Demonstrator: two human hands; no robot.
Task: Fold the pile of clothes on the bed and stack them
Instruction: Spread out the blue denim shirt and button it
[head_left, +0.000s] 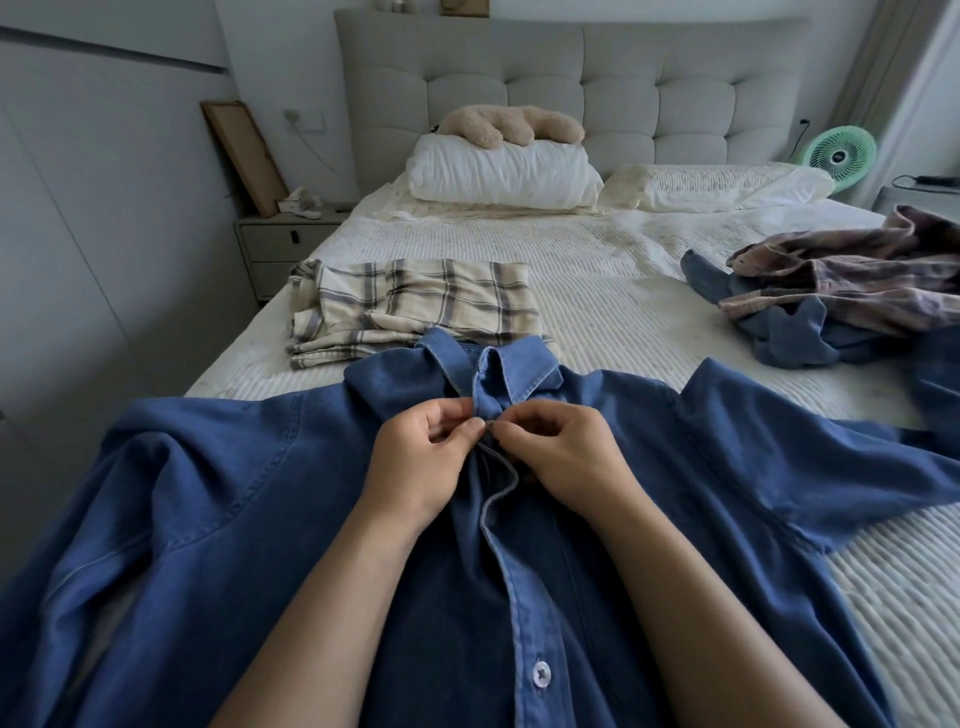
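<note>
Head view is looking down a wide bed (597, 280) covered with a cream ribbed quilt, running up to a grey tufted fabric headboard (623, 98). A rolled white duvet (504, 174) is lying near the headboard with a beige plush toy (511, 124) sitting on top of it, and a pale flat pillow (722, 184) is lying beside it. A pale bedside cabinet (280, 244) is standing to the left with a wooden frame (244, 156) leaning on the wall above it; a green round fan (840, 155) is showing at the right.

A folded cream plaid garment (410, 306) is resting on the left part of the bed. A loose heap of plaid and blue clothes (841, 296) is lying at the right, cut off by the frame edge, so how many pieces it holds is hard to tell.

A blue denim button shirt (234, 519) is lying spread front-up across the near end of the bed, collar toward the headboard; its hem and sleeve ends are running out of the picture. One white button (541, 674) is showing low on the placket.

Both hands are working just under the collar. The left hand (415, 452) is curling its fingers and pinching the placket edge, and the right hand (563, 449) is pinching the facing edge, thumb tips almost touching. Whatever is being held between the fingertips is too small to make out.
</note>
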